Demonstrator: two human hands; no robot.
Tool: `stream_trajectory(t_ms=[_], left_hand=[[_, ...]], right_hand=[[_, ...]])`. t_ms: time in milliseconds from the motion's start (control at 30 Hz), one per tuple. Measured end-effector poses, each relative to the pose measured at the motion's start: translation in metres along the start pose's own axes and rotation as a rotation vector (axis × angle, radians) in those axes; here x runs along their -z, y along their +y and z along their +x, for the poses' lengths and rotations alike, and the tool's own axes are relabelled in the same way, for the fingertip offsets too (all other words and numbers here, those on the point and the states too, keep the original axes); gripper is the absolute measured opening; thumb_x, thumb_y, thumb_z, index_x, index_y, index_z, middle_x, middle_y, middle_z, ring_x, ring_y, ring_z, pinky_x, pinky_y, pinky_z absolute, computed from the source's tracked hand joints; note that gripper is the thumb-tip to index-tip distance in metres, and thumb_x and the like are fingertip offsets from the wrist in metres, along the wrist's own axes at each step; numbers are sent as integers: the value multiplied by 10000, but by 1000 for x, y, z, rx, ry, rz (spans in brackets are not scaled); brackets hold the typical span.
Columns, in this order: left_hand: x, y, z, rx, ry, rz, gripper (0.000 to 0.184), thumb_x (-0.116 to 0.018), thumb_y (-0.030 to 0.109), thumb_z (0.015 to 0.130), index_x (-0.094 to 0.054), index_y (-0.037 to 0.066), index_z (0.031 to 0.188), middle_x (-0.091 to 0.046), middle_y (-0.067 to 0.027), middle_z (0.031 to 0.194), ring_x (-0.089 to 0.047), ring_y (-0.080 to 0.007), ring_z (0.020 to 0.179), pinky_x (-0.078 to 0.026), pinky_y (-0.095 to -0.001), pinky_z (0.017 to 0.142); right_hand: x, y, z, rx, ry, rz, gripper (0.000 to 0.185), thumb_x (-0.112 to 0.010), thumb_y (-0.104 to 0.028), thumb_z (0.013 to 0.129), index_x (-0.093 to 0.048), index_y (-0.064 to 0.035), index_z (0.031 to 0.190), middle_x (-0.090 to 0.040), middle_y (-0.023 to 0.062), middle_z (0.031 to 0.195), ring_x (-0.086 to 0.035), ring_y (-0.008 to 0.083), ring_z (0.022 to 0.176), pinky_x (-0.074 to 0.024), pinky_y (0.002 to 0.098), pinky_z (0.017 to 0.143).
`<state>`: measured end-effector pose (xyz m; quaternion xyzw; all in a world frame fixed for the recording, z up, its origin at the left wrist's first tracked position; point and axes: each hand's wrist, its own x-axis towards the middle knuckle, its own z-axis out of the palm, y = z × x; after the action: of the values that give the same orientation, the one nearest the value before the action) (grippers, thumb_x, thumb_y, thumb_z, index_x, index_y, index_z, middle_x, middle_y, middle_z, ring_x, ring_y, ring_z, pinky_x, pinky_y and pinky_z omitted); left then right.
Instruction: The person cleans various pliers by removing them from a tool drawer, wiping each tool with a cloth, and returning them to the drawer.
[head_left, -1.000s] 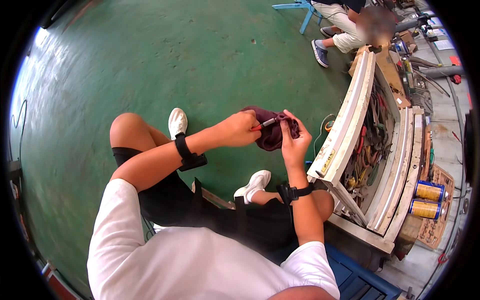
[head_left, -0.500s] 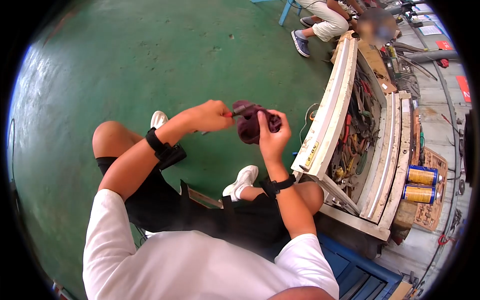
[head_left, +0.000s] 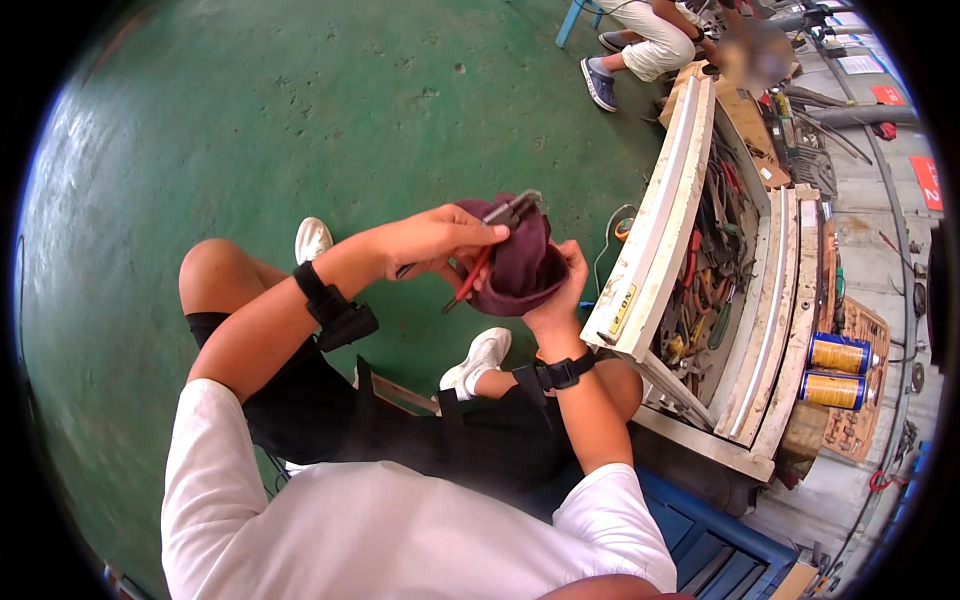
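Note:
A dark maroon cloth (head_left: 522, 262) hangs between my two hands above the green floor. My left hand (head_left: 440, 242) has its fingers closed round a tool with a red handle (head_left: 479, 270); a grey metal part (head_left: 512, 210) shows past its thumb against the cloth. My right hand (head_left: 562, 290) grips the cloth from its right side, with the fingers partly hidden behind the folds. Black straps with small boxes sit on both wrists.
An open drawer (head_left: 655, 225) full of hand tools stands to the right. Beyond it are two blue-and-yellow cans (head_left: 838, 353) and a brown tray (head_left: 862, 425). A co-worker (head_left: 650, 35) sits at the top right. A blue seat (head_left: 700, 530) is at the lower right.
My left hand has turned and come in against the cloth with the tool. The cloth has opened out and hangs lower over my right hand. The view has shifted right since the first frame.

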<state>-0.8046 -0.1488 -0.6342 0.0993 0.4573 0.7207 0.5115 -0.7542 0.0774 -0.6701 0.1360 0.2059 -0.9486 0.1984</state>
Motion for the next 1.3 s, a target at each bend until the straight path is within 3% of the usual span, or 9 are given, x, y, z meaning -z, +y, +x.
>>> stream_trajectory(t_ms=[233,400,567,667,767,933,1033,1200,1300], left_hand=[[4,-6,2,-59,128,-56,349,-668,319,935,-624,-5,1055,-673,-84,1003,-658,-158,896,-578,-372,786],[0,-4,1,11,90,53,293,-684,264,911,-632,10,1049,-656,-74,1015,-633,-145,948,-567,-382,840],[6,-15,3,34,124,45,219,-701,230,883,-608,62,989,-616,-43,1060,-588,-145,1048,-536,-397,877],[2,-14,6,31,151,-71,319,-748,224,834,-529,119,1041,-548,-11,1052,-533,-159,1047,-482,-395,865],[0,-17,7,46,107,124,360,-765,215,819,-515,130,1062,-543,-13,1065,-531,-158,1023,-472,-382,860],[3,-17,0,29,115,194,463,-762,204,829,-481,119,1187,-559,-29,1131,-524,-152,1067,-461,-353,860],[9,-15,-4,25,86,224,510,-739,203,853,-437,123,1256,-562,-34,1133,-533,-160,1068,-461,-361,872],[9,-11,-3,66,26,121,638,-710,252,876,-365,117,1396,-585,-54,1170,-543,-161,1093,-482,-355,861],[4,-4,-7,118,14,182,706,-716,296,858,-358,105,1436,-561,-83,1226,-547,-205,1100,-486,-397,890]], right_hand=[[-16,2,7,120,-79,-421,439,-509,-143,977,-464,-19,1396,-582,166,1311,-615,270,1155,-513,395,996],[-26,9,10,264,121,-707,246,-706,-65,893,-562,-45,1091,-634,65,1069,-638,144,940,-550,298,825],[-21,18,20,274,209,-749,181,-684,-81,908,-554,-56,1031,-636,55,984,-641,137,892,-547,288,786],[-25,7,16,512,178,-719,159,-664,-90,924,-506,-70,924,-617,29,933,-620,112,820,-538,279,740],[-25,8,10,515,148,-850,149,-627,-125,954,-487,-81,929,-600,32,969,-634,135,888,-545,307,812],[-7,28,20,582,173,-962,182,-562,-167,1009,-438,-84,905,-569,21,940,-561,83,845,-490,256,741],[-7,29,19,688,172,-980,224,-583,-159,996,-418,-94,860,-500,-32,840,-466,34,800,-423,225,698],[-9,29,18,705,285,-985,200,-618,-89,966,-431,-88,898,-570,17,898,-566,74,808,-499,249,711],[-15,35,22,756,361,-1019,228,-656,-108,944,-433,-69,913,-524,2,876,-505,65,788,-457,233,695]])
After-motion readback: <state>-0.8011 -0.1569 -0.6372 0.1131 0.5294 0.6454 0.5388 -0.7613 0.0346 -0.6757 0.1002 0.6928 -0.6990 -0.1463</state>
